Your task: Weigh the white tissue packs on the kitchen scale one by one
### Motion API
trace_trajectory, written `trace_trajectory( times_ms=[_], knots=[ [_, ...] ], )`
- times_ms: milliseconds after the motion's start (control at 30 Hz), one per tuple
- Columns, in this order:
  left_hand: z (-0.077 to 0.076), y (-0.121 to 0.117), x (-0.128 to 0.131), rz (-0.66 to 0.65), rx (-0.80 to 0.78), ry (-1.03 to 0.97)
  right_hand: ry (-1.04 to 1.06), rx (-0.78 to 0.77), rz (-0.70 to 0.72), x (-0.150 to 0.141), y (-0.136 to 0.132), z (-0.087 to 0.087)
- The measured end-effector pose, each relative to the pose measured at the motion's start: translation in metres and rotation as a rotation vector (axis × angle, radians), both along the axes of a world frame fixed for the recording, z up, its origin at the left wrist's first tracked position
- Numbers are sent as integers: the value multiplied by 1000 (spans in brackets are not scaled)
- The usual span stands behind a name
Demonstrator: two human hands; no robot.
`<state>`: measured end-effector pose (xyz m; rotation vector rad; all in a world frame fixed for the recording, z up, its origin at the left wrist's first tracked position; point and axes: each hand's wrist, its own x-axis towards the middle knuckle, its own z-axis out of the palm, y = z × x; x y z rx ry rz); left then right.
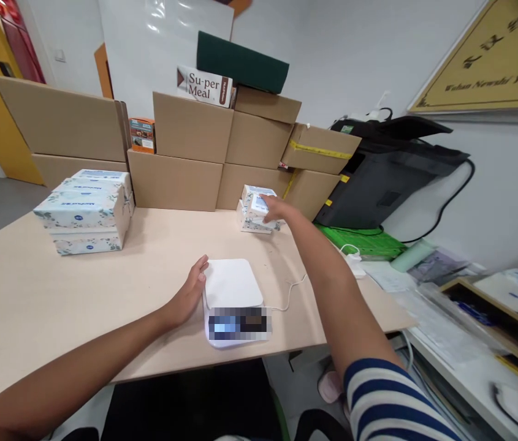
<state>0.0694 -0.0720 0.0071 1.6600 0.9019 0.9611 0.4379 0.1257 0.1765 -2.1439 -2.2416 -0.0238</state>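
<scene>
1. You have your right hand (278,208) reached out over the far side of the table (79,306), at the small stack of tissue packs (255,211).
2. Position of stack: under and to the left of your right fingers. One finger lies over the upper pack; the thumb points down across its near face. These two are apart, with part of the pack between them. Whether they press on it, cannot tell.
3. Your left hand (189,297) is at the left edge of the white scale (233,283), fingertips near its far left corner. Fingers lie close together along the edge; any hold underneath is hidden.
4. The scale sits flat near your edge of the table, well apart from the small stack. Display is pixelated, unreadable. A white cable (289,300) runs off its right side.
5. A larger stack of tissue packs (86,211) stands to your left; cardboard boxes (176,180) line the back.
</scene>
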Motion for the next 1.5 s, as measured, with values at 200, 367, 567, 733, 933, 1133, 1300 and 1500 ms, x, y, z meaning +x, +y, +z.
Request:
trace_trajectory(
  times_ms=[200,367,567,733,933,1133,1300,1500],
  knots=[
    [-11,4,2,32,-14,-29,-26,-1,-5,-5,3,-15],
    [-7,-2,8,39,10,-43,-11,83,-4,-7,4,-17],
    [-9,-1,9,34,61,-82,16,172,5,-21,-10,-26],
    [-19,-1,11,91,189,-74,51,284,63,-37,-65,-72],
    [-14,3,7,231,189,105,228,567,225,-25,-149,-167],
    [17,34,-30,530,351,326,441,679,96,-23,-177,-171],
    [44,62,-72,821,370,445,521,708,124,-14,-174,-171],
    [66,65,-128,1143,420,576,518,685,163,-20,-181,-174]
  ],
)
